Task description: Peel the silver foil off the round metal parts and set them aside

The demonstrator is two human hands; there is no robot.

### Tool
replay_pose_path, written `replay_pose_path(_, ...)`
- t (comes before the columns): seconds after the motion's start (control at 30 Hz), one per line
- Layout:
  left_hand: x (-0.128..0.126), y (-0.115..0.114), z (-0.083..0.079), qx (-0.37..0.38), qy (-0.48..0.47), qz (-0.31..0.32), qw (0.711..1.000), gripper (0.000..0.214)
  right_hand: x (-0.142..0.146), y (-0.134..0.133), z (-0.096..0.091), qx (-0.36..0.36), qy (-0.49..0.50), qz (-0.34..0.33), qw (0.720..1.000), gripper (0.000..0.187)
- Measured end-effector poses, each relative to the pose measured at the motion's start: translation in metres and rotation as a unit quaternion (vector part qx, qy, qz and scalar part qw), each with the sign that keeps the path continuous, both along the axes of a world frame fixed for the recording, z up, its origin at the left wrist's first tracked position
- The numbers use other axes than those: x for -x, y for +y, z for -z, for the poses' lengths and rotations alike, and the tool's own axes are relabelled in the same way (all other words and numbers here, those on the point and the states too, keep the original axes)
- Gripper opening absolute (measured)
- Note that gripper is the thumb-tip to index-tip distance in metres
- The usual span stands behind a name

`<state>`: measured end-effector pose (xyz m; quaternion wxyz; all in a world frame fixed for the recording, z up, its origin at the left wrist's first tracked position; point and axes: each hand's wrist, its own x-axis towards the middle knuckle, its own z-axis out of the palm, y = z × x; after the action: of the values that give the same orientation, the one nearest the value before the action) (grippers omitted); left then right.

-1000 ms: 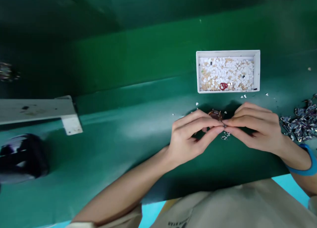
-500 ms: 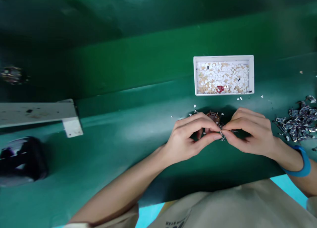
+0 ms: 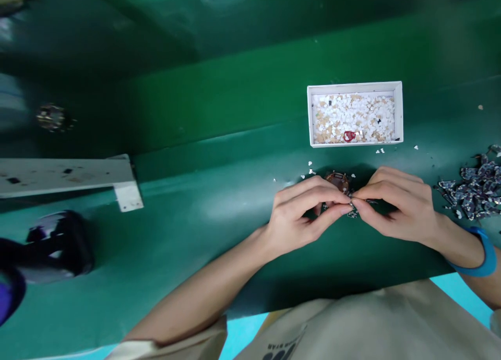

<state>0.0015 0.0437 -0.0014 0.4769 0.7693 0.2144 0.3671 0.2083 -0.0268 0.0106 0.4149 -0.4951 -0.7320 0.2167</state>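
My left hand [image 3: 303,214] and my right hand [image 3: 395,203] meet fingertip to fingertip above the green table. Thumb and forefinger of each are pinched together on a tiny piece, mostly covered by the fingers and too small to name. Just under the fingertips lie a few small dark, shiny electronic-looking parts [image 3: 353,212]. Behind them sits a round brown part [image 3: 337,181], partly hidden by my left fingers. Beyond my hands stands a white open box [image 3: 309,117] with many small white and tan bits inside, and a small red piece [image 3: 349,136] on top.
To the right lies a heap of dark electronic-looking parts [image 3: 477,185]. White scraps [image 3: 310,164] are scattered near the box. At the left are a white bracket [image 3: 129,195], a black glossy object [image 3: 58,245] and a round shiny part [image 3: 51,117].
The view has shifted slightly, so things at the left appear farther right. My hands keep the same pinch at the same spot.
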Motion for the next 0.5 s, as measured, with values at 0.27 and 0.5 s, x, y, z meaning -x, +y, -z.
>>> replay_pose_path(0.27, -0.0007, -0.0007, 0.0013, -0.004, -0.004, 0.004, 1.000, 0.013, 0.0010, -0.0002, -0.0009, -0.017, -0.012, 0.013, 1.000, 0.013)
replay_pose_path(0.5, 0.0007, 0.0010, 0.0014, 0.011, 0.016, 0.049, 0.999, 0.009, 0.0017, -0.0028, 0.0006, -0.007, -0.002, 0.007, 1.000, 0.013)
